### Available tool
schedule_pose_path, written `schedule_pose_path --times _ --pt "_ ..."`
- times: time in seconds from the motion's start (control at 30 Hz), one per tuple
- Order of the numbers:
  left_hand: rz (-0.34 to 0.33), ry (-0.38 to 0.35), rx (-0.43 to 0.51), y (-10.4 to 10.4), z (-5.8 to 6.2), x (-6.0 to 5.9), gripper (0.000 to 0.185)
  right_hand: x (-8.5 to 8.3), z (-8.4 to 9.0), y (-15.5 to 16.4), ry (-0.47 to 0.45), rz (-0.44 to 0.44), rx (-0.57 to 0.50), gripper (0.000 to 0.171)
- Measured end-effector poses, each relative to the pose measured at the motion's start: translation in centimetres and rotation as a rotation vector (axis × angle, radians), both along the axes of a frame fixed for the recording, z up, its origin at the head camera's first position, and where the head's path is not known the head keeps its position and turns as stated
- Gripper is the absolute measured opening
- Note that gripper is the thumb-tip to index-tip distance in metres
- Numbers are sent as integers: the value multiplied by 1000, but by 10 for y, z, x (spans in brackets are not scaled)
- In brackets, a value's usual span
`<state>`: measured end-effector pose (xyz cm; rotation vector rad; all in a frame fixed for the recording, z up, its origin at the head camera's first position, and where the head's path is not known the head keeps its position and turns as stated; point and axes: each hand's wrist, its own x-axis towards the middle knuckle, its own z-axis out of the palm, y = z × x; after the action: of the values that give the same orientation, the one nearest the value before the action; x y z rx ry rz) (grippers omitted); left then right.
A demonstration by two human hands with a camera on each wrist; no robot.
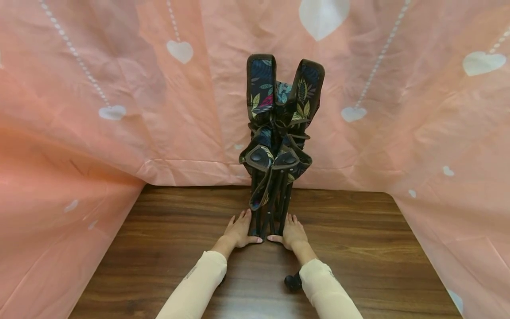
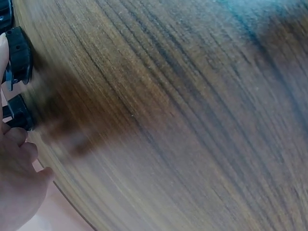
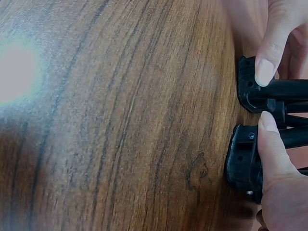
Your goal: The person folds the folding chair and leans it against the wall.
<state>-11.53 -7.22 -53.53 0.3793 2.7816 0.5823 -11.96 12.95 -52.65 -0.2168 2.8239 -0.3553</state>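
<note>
Folded black-framed camping chair with dark leaf-print fabric (image 1: 275, 146) stands upright mid-table, long axis vertical, two padded ends pointing up toward 12 o'clock, feet down on the brown wood-grain table (image 1: 358, 248). Black plastic feet (image 3: 245, 159) touch the wood. Left hand (image 1: 239, 232) at the base's 9 o'clock, right hand (image 1: 292, 232) at 3 o'clock, fingers straight along the legs, thumbs pressed on the feet at 6 o'clock. Pink heart-print sheet (image 1: 119, 110) behind.

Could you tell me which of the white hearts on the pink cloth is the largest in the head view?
The heart at the top centre, above the folded chair, cut off by the frame edge. The other hearts are clearly smaller.
</note>
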Motion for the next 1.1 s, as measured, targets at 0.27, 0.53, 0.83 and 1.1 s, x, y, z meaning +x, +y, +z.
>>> schedule_pose_path --times 0.27,0.53,0.83,1.1 --pt "0 0 3 -1 -4 3 104 3 -2 -1 3 -6 -30 102" --pt "-8 -3 -2 -1 -6 4 103 4 -3 -1 -2 2 -11 102" --pt "6 -12 48 2 -5 2 100 1 -5 0 17 -7 20 103" --pt "19 -38 82 2 -3 2 100 1 -7 1 11 -9 14 103"
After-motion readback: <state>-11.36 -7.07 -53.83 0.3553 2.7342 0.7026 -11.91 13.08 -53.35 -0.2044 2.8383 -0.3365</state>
